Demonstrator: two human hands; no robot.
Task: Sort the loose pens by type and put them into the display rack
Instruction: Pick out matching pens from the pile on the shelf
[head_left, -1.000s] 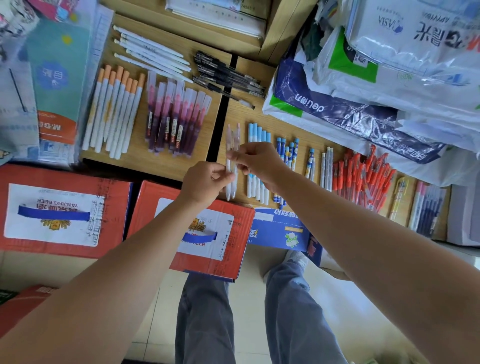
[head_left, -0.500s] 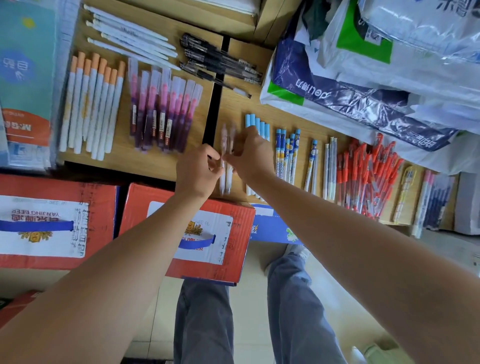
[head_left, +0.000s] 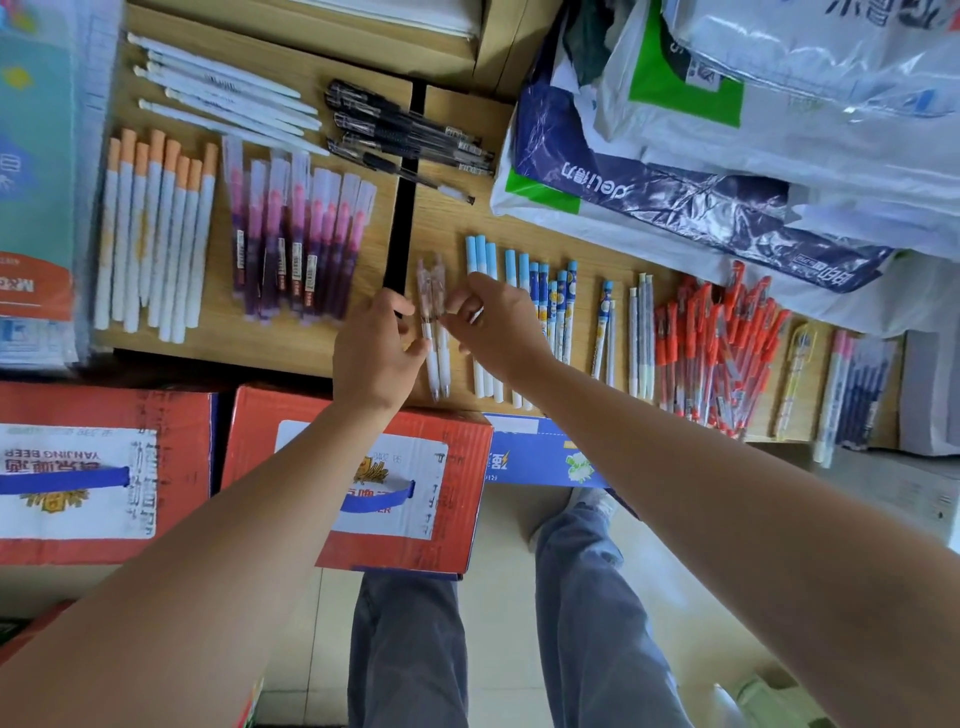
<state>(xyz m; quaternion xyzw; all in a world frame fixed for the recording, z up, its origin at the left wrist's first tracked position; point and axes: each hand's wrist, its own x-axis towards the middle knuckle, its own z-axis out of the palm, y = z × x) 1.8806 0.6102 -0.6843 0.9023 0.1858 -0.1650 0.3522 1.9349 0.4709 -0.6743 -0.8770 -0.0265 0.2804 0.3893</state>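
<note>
Found between the hands: two clear-capped pens, white-barrelled, side by side and parallel, on the desk or just above it; contact with the surface not determinable. Left hand: fingers curled, thumb and fingertips closed against the left side of the pair at the barrels. Right hand: thumb and forefinger pinched on the right side of the pair near the clear caps, remaining fingers loosely bent. Just beyond and partly under the right hand: a row of blue-capped pens, then blue cartoon-printed pens beside them. Further right of the right hand: a loose heap of red pens, unaligned. Left of the left hand, across a dark gap in the desk: a row of purple pens, then orange-capped white pens further left. Beyond both hands: black gel pens and slim white pens, each group laid at a slant. Beyond the right hand: stacked plastic bags. Below the left wrist: a red carton.
</note>
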